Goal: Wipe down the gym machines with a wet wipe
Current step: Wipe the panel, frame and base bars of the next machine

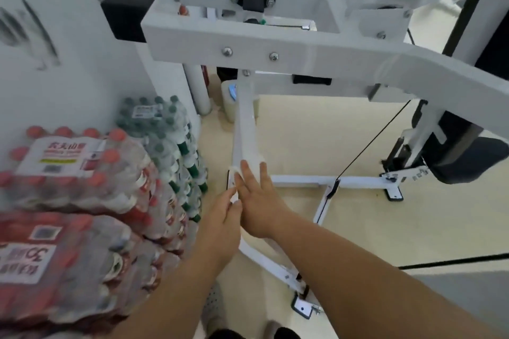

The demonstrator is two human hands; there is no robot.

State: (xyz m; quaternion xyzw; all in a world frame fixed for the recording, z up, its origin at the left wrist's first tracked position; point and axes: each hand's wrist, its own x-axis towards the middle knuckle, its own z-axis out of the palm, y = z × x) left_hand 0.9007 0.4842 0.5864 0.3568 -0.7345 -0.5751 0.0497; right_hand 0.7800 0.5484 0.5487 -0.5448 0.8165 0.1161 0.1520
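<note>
White paint covered the machine's sloping post (pixel 245 118), and the wet wipe (pixel 249 159) lay draped against it. The right hand (pixel 259 201) pressed the wipe flat, its grip open with straight fingers (curled round nothing). The left hand (pixel 223 217), touching the right, pinched the wipe's near end. Shrink-wrapped water bottles (pixel 82 173) stood stacked to the left.

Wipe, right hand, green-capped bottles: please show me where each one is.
wipe (pixel 252 159): head view, its upper edge.
right hand (pixel 259 201): head view, back of the hand.
green-capped bottles (pixel 165 129): head view, middle of the pack.
</note>
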